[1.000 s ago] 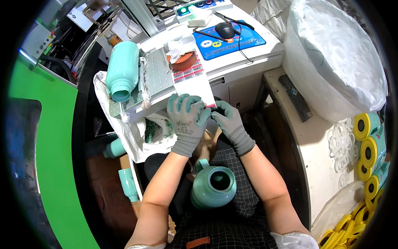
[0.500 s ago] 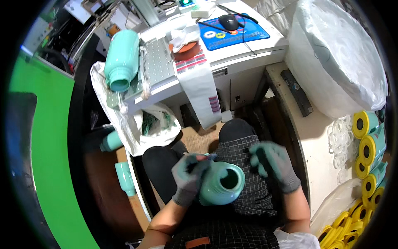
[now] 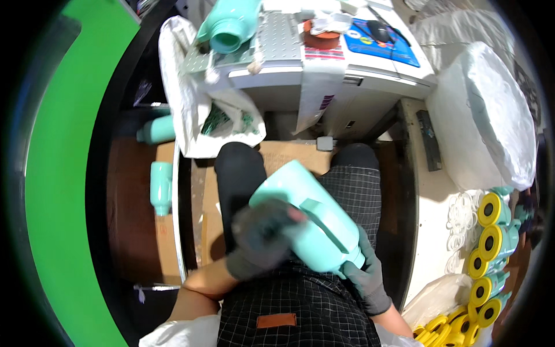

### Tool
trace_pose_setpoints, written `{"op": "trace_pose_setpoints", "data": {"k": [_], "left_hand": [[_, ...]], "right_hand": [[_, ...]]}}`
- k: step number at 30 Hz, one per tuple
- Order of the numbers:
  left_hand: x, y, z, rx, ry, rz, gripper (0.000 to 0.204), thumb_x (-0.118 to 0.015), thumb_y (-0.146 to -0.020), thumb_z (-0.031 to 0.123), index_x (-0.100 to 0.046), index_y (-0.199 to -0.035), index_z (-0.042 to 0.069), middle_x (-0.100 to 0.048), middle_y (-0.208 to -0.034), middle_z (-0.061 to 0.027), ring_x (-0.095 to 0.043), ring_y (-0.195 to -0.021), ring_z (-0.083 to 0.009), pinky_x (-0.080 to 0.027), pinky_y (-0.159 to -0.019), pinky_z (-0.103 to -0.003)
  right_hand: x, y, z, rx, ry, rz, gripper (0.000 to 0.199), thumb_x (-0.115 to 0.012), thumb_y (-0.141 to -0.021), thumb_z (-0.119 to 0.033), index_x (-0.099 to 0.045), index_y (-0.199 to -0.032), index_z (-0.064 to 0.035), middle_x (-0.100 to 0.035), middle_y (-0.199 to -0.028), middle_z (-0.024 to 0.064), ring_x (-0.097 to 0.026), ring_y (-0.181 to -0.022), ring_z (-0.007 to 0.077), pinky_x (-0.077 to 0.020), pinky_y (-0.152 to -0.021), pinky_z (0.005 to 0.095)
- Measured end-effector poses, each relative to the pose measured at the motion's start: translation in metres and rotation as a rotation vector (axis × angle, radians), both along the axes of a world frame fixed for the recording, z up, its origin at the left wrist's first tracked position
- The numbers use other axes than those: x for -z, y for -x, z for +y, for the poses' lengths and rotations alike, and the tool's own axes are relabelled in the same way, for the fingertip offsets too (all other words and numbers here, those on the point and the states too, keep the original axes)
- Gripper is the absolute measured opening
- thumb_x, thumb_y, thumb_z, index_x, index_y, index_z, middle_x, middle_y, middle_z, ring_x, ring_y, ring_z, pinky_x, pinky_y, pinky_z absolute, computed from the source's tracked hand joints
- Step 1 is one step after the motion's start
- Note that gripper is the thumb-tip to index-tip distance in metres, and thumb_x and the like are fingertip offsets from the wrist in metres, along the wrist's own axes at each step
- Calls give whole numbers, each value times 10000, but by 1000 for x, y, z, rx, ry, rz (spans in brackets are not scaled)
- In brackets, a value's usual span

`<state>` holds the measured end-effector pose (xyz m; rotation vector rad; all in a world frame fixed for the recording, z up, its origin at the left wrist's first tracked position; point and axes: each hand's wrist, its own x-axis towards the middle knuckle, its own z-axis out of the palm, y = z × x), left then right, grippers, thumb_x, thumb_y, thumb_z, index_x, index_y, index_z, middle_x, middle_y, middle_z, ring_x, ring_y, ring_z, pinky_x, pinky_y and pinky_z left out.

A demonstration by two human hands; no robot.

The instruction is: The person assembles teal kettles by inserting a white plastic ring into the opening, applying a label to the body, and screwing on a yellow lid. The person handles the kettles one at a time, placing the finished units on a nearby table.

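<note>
A glossy teal plastic jug body point(image 3: 321, 217) lies tilted across my lap, its side handle facing up and its neck toward the lower right. My right hand point(image 3: 365, 277), in a grey-green glove, is closed round the jug's neck end. At the jug's left side is my left hand point(image 3: 263, 231), gloved too and smeared by motion. A reddish spot shows at its fingertips, but whether it holds anything is hidden by the blur.
Another teal jug point(image 3: 231, 26) lies on the perforated metal bench top point(image 3: 279, 37). A white sack point(image 3: 179, 87) hangs at its left. White rings point(image 3: 461, 217) and yellow-capped teal jugs point(image 3: 491, 242) line the right-hand table. A large white bag point(image 3: 491, 115) stands behind them.
The jug has turned from mouth up to lying with its handle up. My right hand, apart from it before, now grips its neck. The whole view has shifted.
</note>
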<state>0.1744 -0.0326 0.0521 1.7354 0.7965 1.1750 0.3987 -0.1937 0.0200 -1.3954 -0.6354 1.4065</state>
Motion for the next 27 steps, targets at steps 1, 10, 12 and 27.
{"op": "trace_pose_setpoints", "data": {"k": [1, 10, 12, 27], "left_hand": [[-3, 12, 4, -127, 276, -151, 170, -778, -851, -41, -722, -1007, 2, -752, -947, -98, -733, -857, -174, -605, -778, -319], [2, 70, 20, -255, 866, -158, 145, -789, -876, 46, -740, -993, -23, -738, -864, -77, -679, -741, -116, -565, -700, -249], [4, 72, 18, -269, 887, -188, 141, -814, -875, 52, -739, -963, -28, -709, -837, -43, -640, -728, -82, -529, -680, -231], [58, 98, 21, -408, -124, 506, 767, -885, -823, 210, -469, -1432, 1, -570, -1333, -172, -604, -1189, -247, -529, -1013, -401]], "right_hand": [[2, 7, 4, -28, -40, -65, 1015, -850, -830, -169, -259, -1628, 39, -505, -1544, 171, -483, -1413, 224, -381, -1178, 351], [27, 37, 12, -125, -204, -355, 1120, -898, -782, -258, -230, -1602, 112, -510, -1515, 253, -557, -1354, 293, -452, -1128, 395], [28, 37, 12, -145, -213, -396, 1130, -903, -778, -274, -232, -1597, 120, -517, -1503, 259, -564, -1346, 296, -462, -1119, 400], [7, 22, 28, -407, -219, -693, 1151, -870, -779, -330, -188, -1605, 92, -419, -1535, 311, -493, -1390, 408, -433, -1137, 471]]}}
